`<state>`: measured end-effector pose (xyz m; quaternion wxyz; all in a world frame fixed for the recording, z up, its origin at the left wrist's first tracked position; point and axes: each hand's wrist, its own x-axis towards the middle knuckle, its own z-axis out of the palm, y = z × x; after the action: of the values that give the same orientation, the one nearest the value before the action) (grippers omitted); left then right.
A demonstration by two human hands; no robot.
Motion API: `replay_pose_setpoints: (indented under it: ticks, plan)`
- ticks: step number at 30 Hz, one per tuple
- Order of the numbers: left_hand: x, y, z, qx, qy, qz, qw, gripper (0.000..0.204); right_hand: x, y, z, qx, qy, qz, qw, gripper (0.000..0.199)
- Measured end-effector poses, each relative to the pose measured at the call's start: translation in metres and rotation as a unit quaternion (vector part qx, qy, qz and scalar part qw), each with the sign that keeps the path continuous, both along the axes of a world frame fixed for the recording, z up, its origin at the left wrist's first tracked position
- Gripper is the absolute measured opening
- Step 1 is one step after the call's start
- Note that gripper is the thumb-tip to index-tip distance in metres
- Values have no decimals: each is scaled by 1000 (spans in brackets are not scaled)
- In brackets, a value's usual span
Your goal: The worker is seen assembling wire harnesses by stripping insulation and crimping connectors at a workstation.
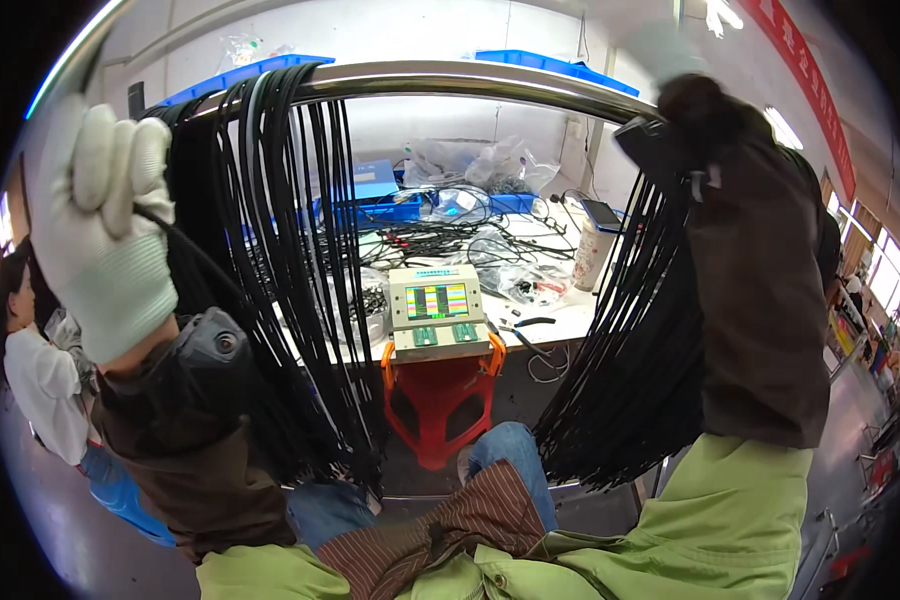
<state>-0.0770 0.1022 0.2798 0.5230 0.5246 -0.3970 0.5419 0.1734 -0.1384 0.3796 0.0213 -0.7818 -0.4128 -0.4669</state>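
Note:
My left hand (105, 225), in a white glove, is raised at the left and closed around a black cable (185, 245) from the bundle draped over a shiny metal rail (450, 78). Many black cables (290, 260) hang from that rail on the left. My right hand (670, 55), also in a pale glove and blurred, reaches up to the rail's right end, where a second thick bundle of black cables (630, 350) hangs beside my brown sleeve. What its fingers hold is not clear.
Behind the rail a white workbench (560, 322) carries a beige tester box with a coloured screen (436, 308), tangled wires, plastic bags and blue bins (375, 195). A red stool (440, 400) stands below. Another person (35, 370) sits at the far left.

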Motion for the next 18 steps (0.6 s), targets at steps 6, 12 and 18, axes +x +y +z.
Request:
replay_pose_setpoints:
  ticks: [6, 12, 18]
  plan:
    - [15, -37, -6, -18, 33, 114, 993, 30, -12, 22, -10, -30, 89, 173, 980, 47]
    - [38, -33, -5, 1, 119, 82, 990, 30, -80, -10, -55, 8, 408, 275, 870, 45]
    - [51, -46, 8, 30, 185, 40, 982, 36, -27, 60, -116, 120, 446, 272, 844, 41]
